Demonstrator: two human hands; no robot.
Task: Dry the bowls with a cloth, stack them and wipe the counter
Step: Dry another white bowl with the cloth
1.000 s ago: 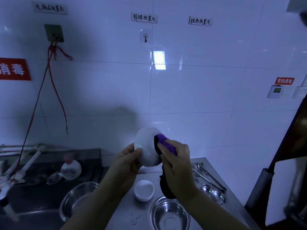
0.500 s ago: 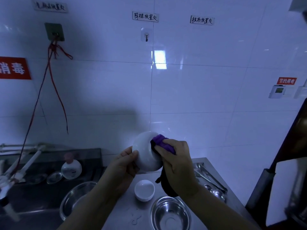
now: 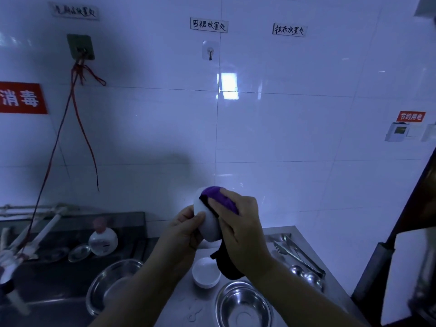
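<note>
Above the steel counter, a white bowl is gripped by the curled left hand. The purple cloth, pinched by the right hand, is best worked round the whole rim while the bowl is turned.

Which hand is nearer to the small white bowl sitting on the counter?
Right, though only narrowly. The right hand presses the purple cloth on the raised bowl, its wrist just above and right of the small white bowl. The left hand sits higher, up-left.
</note>
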